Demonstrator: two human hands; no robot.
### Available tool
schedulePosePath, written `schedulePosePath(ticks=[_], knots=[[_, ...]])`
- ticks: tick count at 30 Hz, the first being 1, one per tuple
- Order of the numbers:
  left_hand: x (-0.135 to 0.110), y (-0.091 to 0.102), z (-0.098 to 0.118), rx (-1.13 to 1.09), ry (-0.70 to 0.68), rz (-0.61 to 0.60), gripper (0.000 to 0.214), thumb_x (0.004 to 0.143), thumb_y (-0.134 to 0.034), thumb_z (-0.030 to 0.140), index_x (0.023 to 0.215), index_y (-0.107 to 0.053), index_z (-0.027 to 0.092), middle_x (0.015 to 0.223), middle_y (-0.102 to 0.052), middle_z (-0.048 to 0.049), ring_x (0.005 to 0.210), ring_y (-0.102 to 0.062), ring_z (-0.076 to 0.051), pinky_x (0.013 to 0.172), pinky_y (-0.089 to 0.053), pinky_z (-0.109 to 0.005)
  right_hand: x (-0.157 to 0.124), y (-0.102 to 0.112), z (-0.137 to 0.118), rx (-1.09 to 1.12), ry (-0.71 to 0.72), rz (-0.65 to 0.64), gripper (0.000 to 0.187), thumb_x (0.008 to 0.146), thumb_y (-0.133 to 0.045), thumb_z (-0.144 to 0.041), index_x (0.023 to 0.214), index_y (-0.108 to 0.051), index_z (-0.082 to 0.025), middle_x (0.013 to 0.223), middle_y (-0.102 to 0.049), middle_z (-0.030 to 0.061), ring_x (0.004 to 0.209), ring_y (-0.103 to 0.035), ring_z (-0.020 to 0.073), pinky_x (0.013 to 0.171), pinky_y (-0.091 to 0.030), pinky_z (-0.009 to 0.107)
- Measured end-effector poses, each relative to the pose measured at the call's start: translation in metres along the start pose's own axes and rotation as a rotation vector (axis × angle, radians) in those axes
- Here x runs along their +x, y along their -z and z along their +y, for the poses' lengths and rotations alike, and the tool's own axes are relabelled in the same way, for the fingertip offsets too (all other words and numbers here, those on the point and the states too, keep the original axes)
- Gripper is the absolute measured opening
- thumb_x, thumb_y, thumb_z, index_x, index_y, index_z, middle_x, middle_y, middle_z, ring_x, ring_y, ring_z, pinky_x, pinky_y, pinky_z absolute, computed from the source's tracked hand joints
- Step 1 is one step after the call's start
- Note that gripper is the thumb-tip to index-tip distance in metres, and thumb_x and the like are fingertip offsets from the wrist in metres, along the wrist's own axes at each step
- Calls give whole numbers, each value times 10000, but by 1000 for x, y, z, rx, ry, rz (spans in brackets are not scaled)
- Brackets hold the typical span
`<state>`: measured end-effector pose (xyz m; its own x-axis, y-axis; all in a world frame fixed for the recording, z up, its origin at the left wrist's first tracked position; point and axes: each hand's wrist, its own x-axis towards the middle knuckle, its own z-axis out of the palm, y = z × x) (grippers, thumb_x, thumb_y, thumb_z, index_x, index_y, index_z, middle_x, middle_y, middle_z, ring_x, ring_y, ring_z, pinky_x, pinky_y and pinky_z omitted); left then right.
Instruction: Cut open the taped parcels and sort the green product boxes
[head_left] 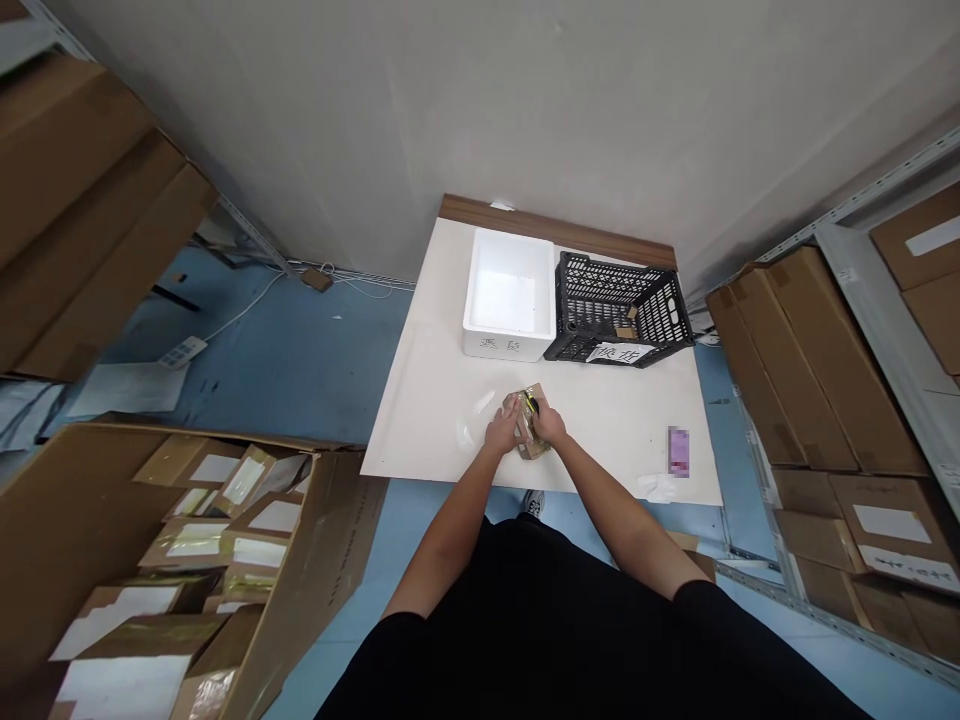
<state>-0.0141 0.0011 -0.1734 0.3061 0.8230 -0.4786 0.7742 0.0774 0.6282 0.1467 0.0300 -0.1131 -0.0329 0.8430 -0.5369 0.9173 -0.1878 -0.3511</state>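
Note:
A small cardboard box (534,446) with shiny tape over it lies on the white table near its front edge. My left hand (504,428) grips the left side of this box, fingers against the cardboard. In my right hand (550,422) is what looks like a yellow-and-black utility knife (532,403), held against the top of the box. Its blade cannot be made out. Part of the box is hidden beneath both hands.
Behind the hands stand a white foam box (508,345) and a black plastic crate (577,345) with cardboard scraps inside. A blurred purple item (678,452) and crumpled white plastic (657,487) lie at right. A large carton (330,540) of parcels stands left; shelves of boxes (810,360) flank the right.

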Motion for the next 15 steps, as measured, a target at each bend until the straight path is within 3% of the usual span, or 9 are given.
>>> schedulePosePath(ticks=[5,9,15], knots=[[5,-8,-6,-115,-59,63,1223,797,-854,509,1750,-103,353,1840,32,-70,1629,-291,-412,1179,-445,-482,-3,-4,4,119,-22,68,466,1066,-485,-322,1524,-491,-233,1291,-764,120,1180,-704,297,973,-504,333],[7,-9,-6,-109,-27,45,1227,769,-859,490,1749,-136,341,1838,47,-62,1517,-465,-422,1116,-489,-463,0,2,3,85,-29,37,471,1062,-509,-344,1519,-492,-230,1255,-771,124,1176,-704,299,959,-502,323],[7,-6,-4,-132,10,28,1243,736,-853,516,1748,-148,360,1830,97,-18,1445,-524,-417,1054,-522,-465,5,10,-3,-2,-24,8,402,1031,-575,-298,1427,-571,-230,1188,-788,144,1092,-736,321,894,-511,340]])
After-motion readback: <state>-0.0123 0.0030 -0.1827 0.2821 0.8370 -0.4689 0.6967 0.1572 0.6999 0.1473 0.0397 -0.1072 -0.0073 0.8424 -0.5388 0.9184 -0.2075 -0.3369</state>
